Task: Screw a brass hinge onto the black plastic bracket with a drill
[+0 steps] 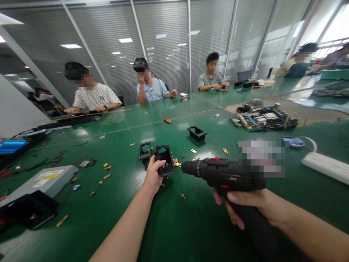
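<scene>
My left hand grips a black rectangular plastic housing by its left side, tilted so its open inside faces me; small brass bits show within. In my right hand is a black cordless drill, its chuck pointing left toward the housing but apart from it. Whether a bit sits in the chuck I cannot make out. A second black housing stands just behind my left hand. Another such housing lies farther back. Brass plates and a screw lie around the held housing.
At left are a silver metal box, a black open case and scattered brass parts. A circuit board lies back right, with a white power strip nearer. A screwdriver lies mid-table. Several people sit across the green table.
</scene>
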Demonstrator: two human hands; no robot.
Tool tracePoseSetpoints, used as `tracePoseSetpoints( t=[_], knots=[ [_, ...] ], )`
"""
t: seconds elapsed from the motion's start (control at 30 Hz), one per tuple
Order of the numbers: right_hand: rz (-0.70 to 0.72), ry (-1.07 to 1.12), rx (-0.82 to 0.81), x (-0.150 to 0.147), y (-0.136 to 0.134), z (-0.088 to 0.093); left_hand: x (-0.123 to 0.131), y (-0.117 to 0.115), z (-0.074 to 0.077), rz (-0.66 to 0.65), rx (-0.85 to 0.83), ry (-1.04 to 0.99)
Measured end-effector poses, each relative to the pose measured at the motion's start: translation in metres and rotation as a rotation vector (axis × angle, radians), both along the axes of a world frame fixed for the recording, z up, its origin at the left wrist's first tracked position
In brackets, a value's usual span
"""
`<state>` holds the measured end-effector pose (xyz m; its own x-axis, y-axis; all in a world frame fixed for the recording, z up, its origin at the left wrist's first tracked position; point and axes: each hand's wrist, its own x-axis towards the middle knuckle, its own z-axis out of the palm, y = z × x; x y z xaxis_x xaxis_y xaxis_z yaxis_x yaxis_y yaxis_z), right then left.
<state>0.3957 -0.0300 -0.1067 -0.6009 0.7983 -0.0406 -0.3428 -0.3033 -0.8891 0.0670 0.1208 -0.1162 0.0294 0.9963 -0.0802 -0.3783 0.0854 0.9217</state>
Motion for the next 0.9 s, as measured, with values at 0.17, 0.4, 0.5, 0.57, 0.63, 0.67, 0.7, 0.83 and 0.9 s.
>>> tracePoseSetpoints(
  t=[0.17,0.4,0.5,0.57,0.63,0.67,0.7,0.83,0.9],
  knots=[
    [-0.013,-0.115,0.019,-0.007,0.001,0.023,0.0,-0.001,0.002,-0.001,-0.002,-0.014],
    [0.002,-0.035,-0.013,-0.008,0.001,0.01,0.002,-0.002,0.004,0.009,-0.015,-0.019],
    [-0.025,-0.003,-0.009,-0.007,0.002,0.007,0.001,-0.001,0.003,0.009,-0.014,-0.036],
    [-0.05,0.01,0.0,-0.009,0.002,0.01,0.0,0.0,0.001,0.01,-0.017,-0.044],
    [-0.052,0.027,0.012,-0.009,0.002,0.017,0.001,0.001,0.0,0.018,-0.018,-0.048],
    [-0.043,0.032,0.021,-0.009,0.001,0.02,0.001,0.001,-0.001,0.025,-0.019,-0.048],
    [-0.033,0.034,0.032,-0.009,0.001,0.022,0.002,0.001,-0.002,0.032,-0.021,-0.048],
    [-0.033,-0.022,0.04,-0.004,-0.002,0.027,0.003,0.002,-0.005,0.059,-0.056,-0.063],
    [-0.011,-0.026,0.056,-0.004,-0.003,0.029,0.002,0.003,-0.006,0.05,-0.06,-0.089]
  ],
)
